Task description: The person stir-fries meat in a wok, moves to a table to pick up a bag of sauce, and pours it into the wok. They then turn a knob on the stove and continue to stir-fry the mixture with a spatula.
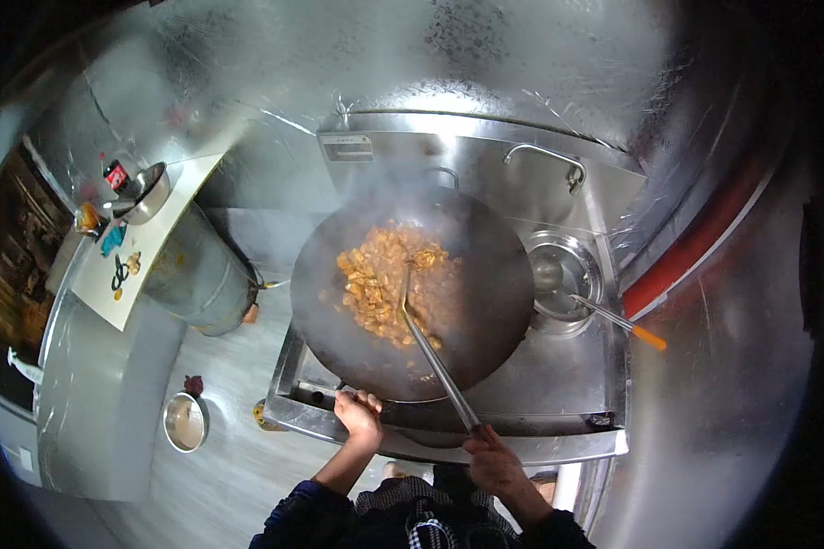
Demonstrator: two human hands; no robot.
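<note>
A large dark wok (494, 274) sits on the steel stove (558, 384), with browned, saucy food pieces (375, 284) steaming in its middle. My right hand (497, 465) is closed around the handle end of a long metal spatula (435, 361), whose far end reaches into the food. At the wok's near left edge is my left hand (359, 414), its fingers curled close to the rim. Whether it grips the rim or something else there is too small to make out.
Right of the wok, a steel pot (588, 265) holds a ladle with an orange handle (648, 337). A faucet (545, 151) stands behind. On the left are a board (110, 297) with a steel bowl (151, 197) and bottle (116, 174), a metal drum (206, 274), and a floor basin (185, 423).
</note>
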